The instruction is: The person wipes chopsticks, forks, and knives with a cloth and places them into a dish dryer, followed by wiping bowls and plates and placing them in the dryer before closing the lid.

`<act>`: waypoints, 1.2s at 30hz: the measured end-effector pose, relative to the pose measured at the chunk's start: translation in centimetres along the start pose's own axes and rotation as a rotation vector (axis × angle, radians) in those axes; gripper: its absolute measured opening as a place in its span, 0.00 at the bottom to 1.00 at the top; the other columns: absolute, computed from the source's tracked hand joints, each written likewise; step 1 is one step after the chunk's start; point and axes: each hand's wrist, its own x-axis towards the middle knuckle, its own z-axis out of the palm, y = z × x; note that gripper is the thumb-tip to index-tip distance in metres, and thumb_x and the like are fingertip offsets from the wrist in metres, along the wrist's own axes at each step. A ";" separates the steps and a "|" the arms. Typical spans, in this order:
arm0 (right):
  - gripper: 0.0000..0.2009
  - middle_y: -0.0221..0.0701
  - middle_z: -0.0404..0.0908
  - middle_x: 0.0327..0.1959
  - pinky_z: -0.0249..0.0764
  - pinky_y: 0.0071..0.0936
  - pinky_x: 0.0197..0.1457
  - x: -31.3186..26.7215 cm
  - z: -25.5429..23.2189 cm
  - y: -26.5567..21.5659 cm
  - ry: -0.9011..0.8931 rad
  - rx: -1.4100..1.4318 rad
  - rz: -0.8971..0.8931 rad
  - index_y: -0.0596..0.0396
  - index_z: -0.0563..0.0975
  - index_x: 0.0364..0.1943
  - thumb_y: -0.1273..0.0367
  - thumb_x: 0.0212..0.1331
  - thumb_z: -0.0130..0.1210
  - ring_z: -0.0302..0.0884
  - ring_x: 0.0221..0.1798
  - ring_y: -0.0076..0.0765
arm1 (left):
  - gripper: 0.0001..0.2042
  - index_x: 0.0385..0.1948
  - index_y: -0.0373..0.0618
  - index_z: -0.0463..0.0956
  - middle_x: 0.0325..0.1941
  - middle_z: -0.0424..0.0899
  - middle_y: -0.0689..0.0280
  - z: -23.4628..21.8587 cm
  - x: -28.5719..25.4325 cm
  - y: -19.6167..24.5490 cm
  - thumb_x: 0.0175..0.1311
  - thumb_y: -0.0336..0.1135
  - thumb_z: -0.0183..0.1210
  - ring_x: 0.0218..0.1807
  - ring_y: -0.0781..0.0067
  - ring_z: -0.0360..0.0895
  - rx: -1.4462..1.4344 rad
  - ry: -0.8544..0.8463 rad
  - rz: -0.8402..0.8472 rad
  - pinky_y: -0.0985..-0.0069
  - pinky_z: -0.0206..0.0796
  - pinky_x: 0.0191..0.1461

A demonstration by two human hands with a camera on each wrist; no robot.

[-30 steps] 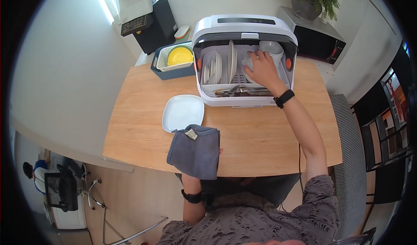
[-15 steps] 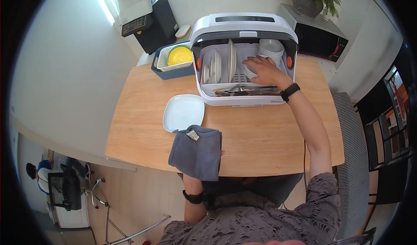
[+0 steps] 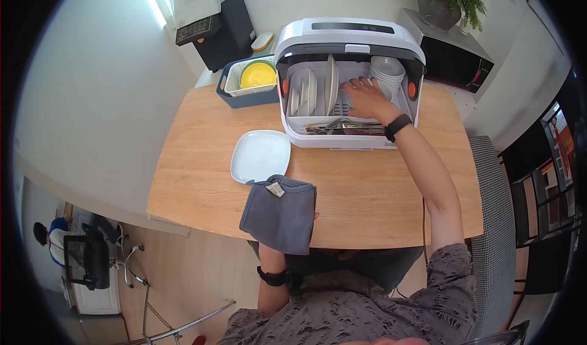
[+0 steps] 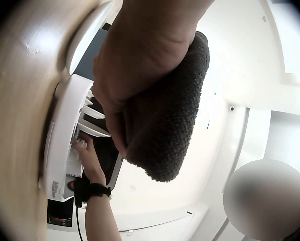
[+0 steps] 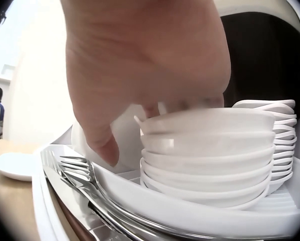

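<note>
My left hand (image 4: 135, 65) grips a folded grey cloth (image 3: 281, 213), which covers most of that hand in the head view. My right hand (image 3: 372, 102) reaches into the white dish cabinet (image 3: 336, 140), over the front stack of white bowls (image 5: 207, 155). In the right wrist view the thumb hangs to the left, apart from the top bowl's rim, while the other fingers lie partly hidden behind that rim. A second bowl stack (image 3: 387, 70) stands behind. White plates (image 3: 331, 85) are upright left of the hand.
Forks and other cutlery (image 5: 84, 175) fill the cabinet's front tray. A white square plate (image 3: 261, 155) lies on the wooden table (image 3: 202, 180). Further left a blue basket (image 3: 241, 99) holds a white basket with a yellow bowl (image 3: 258, 75). A microwave (image 3: 455, 58) stands behind right.
My right hand has shifted slightly within the cabinet, staying around the front bowls. The left hand and the cloth have barely moved.
</note>
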 end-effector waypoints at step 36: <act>0.27 0.52 0.84 0.36 0.84 0.37 0.37 -2.7 3.7 -19.3 -0.734 1.112 0.179 0.76 0.76 0.50 0.56 0.65 0.58 0.86 0.39 0.51 | 0.28 0.68 0.39 0.59 0.72 0.65 0.51 -2.9 -0.7 -3.4 0.77 0.52 0.41 0.71 0.47 0.64 -1.858 0.270 -0.007 0.45 0.52 0.78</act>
